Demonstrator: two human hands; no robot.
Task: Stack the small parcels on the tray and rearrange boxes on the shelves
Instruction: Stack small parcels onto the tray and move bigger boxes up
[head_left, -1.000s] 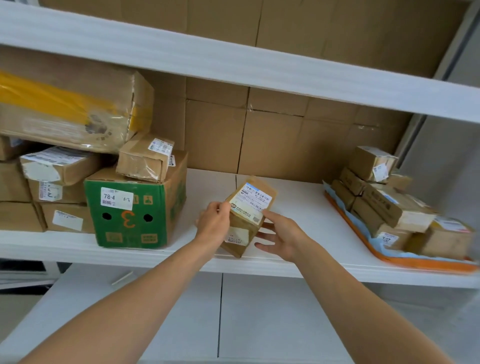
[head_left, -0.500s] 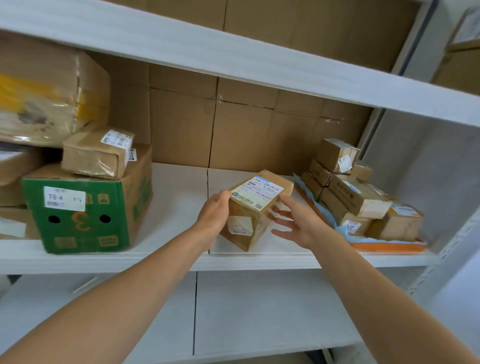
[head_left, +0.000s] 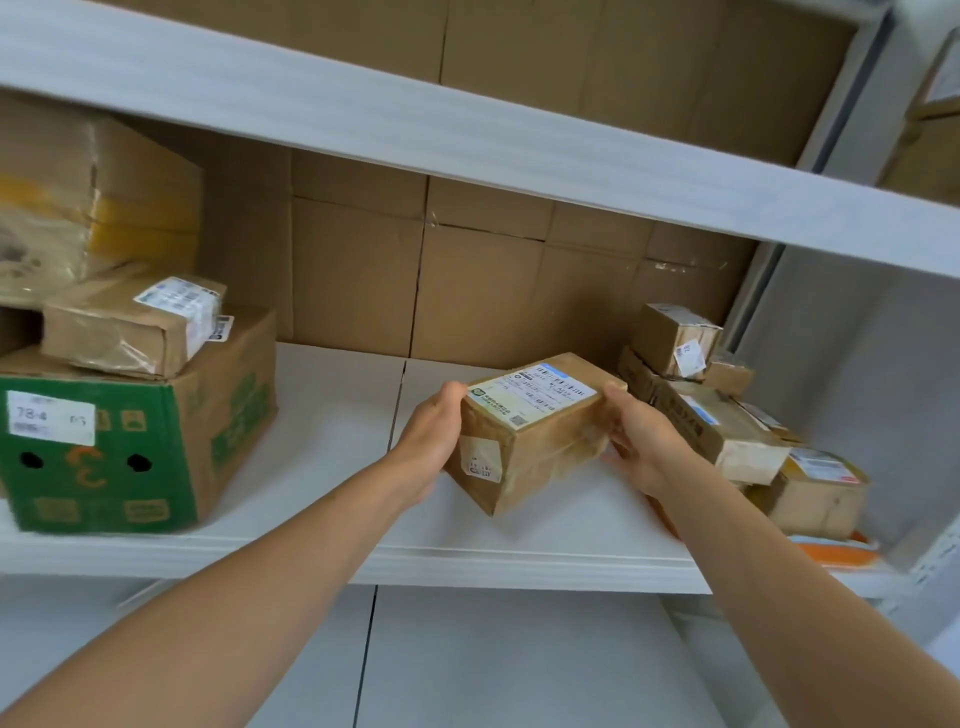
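Note:
A small brown parcel (head_left: 535, 441) with a white shipping label on top is held between both hands just above the middle shelf. My left hand (head_left: 431, 441) grips its left side and my right hand (head_left: 636, 441) grips its right side. The parcel is tilted, one corner pointing down at the shelf. To the right, an orange tray (head_left: 836, 551) holds several small brown parcels (head_left: 727, 431) piled together, with one (head_left: 675, 338) on top of the pile.
A green box (head_left: 104, 452) stands at the shelf's left with a taped parcel (head_left: 130, 327) on top and a large wrapped box (head_left: 78, 208) behind. The white shelf (head_left: 337, 415) runs between them. Another shelf board (head_left: 467, 135) lies overhead and cardboard lines the back.
The parcel has moved right toward the tray and turned flatter. My right hand, open beside it before, now grips its right side. The view has shifted right.

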